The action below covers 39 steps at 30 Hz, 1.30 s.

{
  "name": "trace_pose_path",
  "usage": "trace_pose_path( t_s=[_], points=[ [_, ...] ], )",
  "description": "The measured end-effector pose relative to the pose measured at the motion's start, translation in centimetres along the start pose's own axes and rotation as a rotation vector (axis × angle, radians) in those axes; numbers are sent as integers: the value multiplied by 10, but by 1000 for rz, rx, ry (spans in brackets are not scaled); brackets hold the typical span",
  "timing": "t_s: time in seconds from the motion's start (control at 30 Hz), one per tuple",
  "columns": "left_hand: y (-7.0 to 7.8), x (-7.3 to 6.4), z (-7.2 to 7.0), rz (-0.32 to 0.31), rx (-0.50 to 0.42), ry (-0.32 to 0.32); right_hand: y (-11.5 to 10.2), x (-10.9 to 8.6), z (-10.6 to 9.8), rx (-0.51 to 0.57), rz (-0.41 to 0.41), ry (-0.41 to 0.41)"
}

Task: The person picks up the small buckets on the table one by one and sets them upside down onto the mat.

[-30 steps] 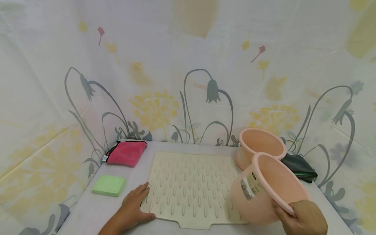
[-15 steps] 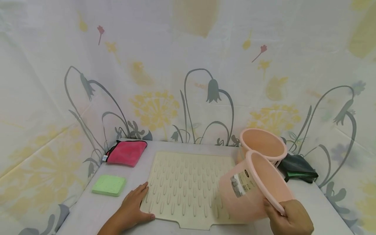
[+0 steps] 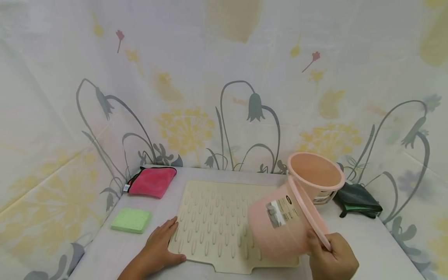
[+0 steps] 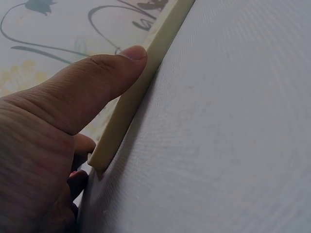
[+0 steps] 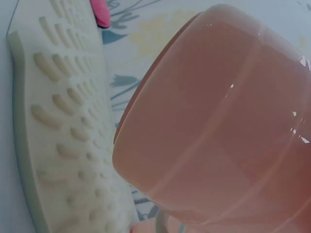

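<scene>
A cream board with raised ribs [image 3: 210,217] lies flat on the table, its tab toward the front. My left hand [image 3: 157,247] rests at its front left corner. The thumb [image 4: 104,73] lies against the front edge, the other fingers along the left side. In my right hand [image 3: 334,256] I grip the rim of a pale pink bucket [image 3: 280,241]. It is tilted, mouth toward the right, and overlaps the board's right part in the head view. In the right wrist view the bucket's side and base [image 5: 209,121] stand beside the ribbed board [image 5: 63,121].
Another pink bucket [image 3: 323,194] stands upright at the back right. Beside it lies a black pouch [image 3: 360,200] with a green strip. A red pouch [image 3: 152,182] and a light green sponge block [image 3: 131,220] sit on the left. A flowered curtain [image 3: 224,97] hangs behind the table.
My right hand has carried the held bucket leftward over the board and tipped it further. More of the rear bucket's label now shows. My left hand has stayed at the board's corner.
</scene>
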<state>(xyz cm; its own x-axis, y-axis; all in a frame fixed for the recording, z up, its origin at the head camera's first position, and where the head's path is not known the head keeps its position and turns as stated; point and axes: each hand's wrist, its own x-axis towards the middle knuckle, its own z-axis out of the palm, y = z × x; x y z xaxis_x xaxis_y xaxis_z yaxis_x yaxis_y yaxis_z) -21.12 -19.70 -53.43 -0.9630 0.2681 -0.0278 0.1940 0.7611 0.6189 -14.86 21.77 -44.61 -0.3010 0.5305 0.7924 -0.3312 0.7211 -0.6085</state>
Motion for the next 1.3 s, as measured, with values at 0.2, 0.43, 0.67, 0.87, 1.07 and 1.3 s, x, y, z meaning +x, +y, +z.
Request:
trace_pose_path(
  t_s=[0.2,0.43,0.67,0.87,1.07,1.3],
  points=[
    [2,-2,-3,-4,2,-9,3,-7,13,40,29,9],
    [0,-5,-2,-16,-3,-2,7,-11,29,42,97,9],
    [-4,-5,-1,-30,6,-13,4,-15,41,25,150,-2],
    [-3,0,1,-11,5,-21,1,-16,45,-2,215,-19],
    [1,0,0,-46,-17,-44,-6,-22,50,-17,391,-57],
    [14,6,-6,-89,-72,-19,-9,-29,54,38,451,-86]
  ],
)
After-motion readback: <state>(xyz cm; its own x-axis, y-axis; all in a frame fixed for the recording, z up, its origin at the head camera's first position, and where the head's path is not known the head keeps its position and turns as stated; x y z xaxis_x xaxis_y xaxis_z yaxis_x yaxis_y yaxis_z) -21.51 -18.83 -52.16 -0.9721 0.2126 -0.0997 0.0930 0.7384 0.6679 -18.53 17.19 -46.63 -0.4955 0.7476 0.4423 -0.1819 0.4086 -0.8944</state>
